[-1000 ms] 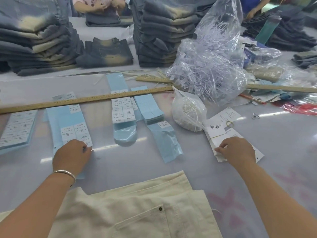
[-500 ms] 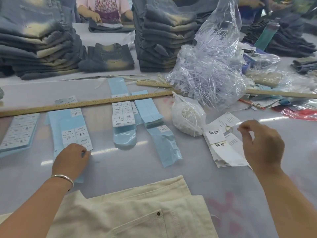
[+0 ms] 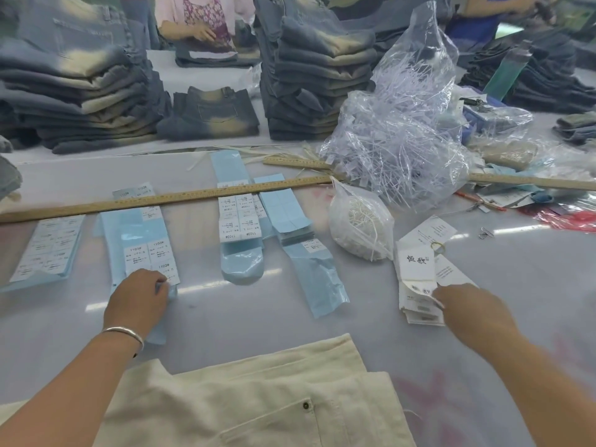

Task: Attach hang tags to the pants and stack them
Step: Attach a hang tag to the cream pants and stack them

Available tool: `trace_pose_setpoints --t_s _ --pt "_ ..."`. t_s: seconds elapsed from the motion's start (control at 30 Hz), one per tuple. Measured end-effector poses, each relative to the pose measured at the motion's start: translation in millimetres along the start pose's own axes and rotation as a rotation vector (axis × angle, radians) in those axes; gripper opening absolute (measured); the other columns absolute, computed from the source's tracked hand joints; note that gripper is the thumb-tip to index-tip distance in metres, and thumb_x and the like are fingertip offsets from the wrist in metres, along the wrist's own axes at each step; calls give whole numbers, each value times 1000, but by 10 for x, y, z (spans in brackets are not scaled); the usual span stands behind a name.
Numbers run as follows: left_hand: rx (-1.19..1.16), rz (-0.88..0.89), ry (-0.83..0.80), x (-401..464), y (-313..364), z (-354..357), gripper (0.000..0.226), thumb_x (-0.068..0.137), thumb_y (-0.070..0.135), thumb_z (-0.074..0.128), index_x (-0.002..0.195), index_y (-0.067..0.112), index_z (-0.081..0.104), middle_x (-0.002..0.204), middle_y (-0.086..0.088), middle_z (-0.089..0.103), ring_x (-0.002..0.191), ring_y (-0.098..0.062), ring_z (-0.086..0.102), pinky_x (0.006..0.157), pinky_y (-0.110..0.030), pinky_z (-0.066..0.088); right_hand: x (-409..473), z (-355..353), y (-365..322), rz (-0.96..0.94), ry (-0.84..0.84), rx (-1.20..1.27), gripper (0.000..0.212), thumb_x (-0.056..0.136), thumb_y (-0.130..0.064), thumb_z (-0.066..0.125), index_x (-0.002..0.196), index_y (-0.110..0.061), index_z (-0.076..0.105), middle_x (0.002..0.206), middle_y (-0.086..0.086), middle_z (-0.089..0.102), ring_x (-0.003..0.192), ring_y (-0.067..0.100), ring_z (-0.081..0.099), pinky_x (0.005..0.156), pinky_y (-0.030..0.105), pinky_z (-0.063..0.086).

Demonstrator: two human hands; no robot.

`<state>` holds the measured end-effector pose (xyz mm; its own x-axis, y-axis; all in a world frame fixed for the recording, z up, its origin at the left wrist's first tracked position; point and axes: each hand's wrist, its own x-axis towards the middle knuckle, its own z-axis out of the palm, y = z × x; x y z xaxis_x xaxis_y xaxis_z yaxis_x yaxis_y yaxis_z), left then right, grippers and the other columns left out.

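Cream pants (image 3: 258, 398) lie folded at the table's near edge, a buttoned pocket facing up. My left hand (image 3: 137, 301), with a silver bangle on the wrist, rests on the near end of a blue sticker sheet (image 3: 142, 233), its fingers curled on the sheet's lower right corner beside the white size labels. My right hand (image 3: 467, 308) reaches to a pile of white hang tags (image 3: 416, 262). Its fingertips pinch the near edge of a tag there, and the top tag bends upward.
A long wooden ruler (image 3: 161, 201) crosses more blue label sheets (image 3: 238, 221). A small bag of white strings (image 3: 358, 227) and a big clear bag of plastic fasteners (image 3: 396, 133) sit behind the tags. Stacks of washed jeans (image 3: 316, 75) line the far side, where other people work.
My right hand rose to the far end of the tag pile, then came back down to its near edge. My left hand stayed on the sticker sheet, fingers shifting slightly.
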<state>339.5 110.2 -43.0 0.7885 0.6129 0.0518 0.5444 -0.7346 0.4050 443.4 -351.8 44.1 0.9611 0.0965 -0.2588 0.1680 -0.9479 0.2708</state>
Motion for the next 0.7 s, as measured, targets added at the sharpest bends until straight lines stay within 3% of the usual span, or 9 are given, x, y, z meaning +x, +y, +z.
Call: trace_pose_setpoints --t_s 0.07,0.13,0.17,0.2,0.3,0.4,0.53,0.7 --pt "-34 -29 -1 47 -64 -18 13 87 4 60 89 0 72 103 -20 66 93 -39 58 77 -41 49 -56 -325 102 -76 132 265 16 93 -17 54 81 -24 63 82 -5 61 78 18 57 62 27 41" --pt "-26 -59 -47 50 -122 -26 17 85 14 69 96 1 71 107 -17 64 98 -37 57 80 -39 47 -173 -609 57 -219 211 876 9 85 -18 72 77 -19 72 68 -5 67 63 13 61 60 26 48" --pt "-20 -67 -62 44 -147 -25 24 84 21 72 100 2 70 109 -15 63 100 -35 57 81 -38 46 -262 -750 -73 -300 197 1199 4 79 -19 76 83 -18 77 72 -3 73 64 14 67 63 25 54" --pt "-12 -70 -65 34 -170 -28 29 83 27 74 99 3 69 108 -13 62 100 -33 56 80 -36 45 -325 -819 -236 -369 156 1439 16 73 -21 76 88 -17 78 80 1 76 69 17 72 64 26 57" --pt "38 -57 -51 28 -223 -17 34 80 43 74 89 11 64 99 -5 55 96 -27 55 74 -34 46 -335 -680 -842 -324 15 1785 20 68 -16 73 86 -12 79 89 14 76 77 27 73 62 29 60" --pt "1 -71 -38 59 -281 -20 43 78 49 74 96 11 65 98 -1 48 98 -24 52 79 -34 48 -345 -439 -1467 -175 -201 1951 12 68 -13 72 75 -7 79 91 13 76 75 21 73 55 27 57" --pt "18 13 -32 142 -342 -38 46 78 48 75 104 11 66 115 -2 55 110 -25 54 93 -39 46 -508 -153 -2125 -88 -382 1892 10 79 -5 72 72 -9 79 84 12 76 65 18 71 51 25 54" --pt "117 117 -75 200 -314 -67 38 91 49 58 117 22 64 120 3 58 107 -18 58 85 -30 43 -725 52 -2432 -40 -508 1733 3 80 -14 76 82 -13 78 77 10 75 56 19 67 45 24 48"
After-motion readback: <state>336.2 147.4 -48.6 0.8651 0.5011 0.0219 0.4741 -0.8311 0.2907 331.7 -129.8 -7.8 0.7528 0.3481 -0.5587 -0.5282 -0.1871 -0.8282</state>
